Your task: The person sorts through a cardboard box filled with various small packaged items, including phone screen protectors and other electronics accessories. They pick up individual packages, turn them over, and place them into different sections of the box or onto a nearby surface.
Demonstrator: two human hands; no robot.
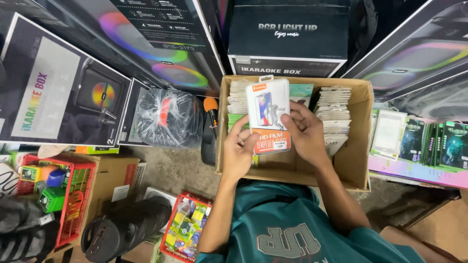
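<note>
Both hands up over the cardboard box [358, 160]! Left hand [237, 153] and right hand [304, 134] pinch a screen-protector pack [268, 114] by its side edges, above the stacks along the far wall.

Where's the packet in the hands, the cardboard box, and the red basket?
screen film packet [267, 104]: head view, on its clear plastic front.
cardboard box [358, 160]: head view, on its bare right wall.
red basket [78, 195]: head view, on its right side wall.

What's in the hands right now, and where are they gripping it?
Both hands hold one flat screen-protector pack over the cardboard box. The left hand grips its lower left edge, the right hand its right edge.
</note>
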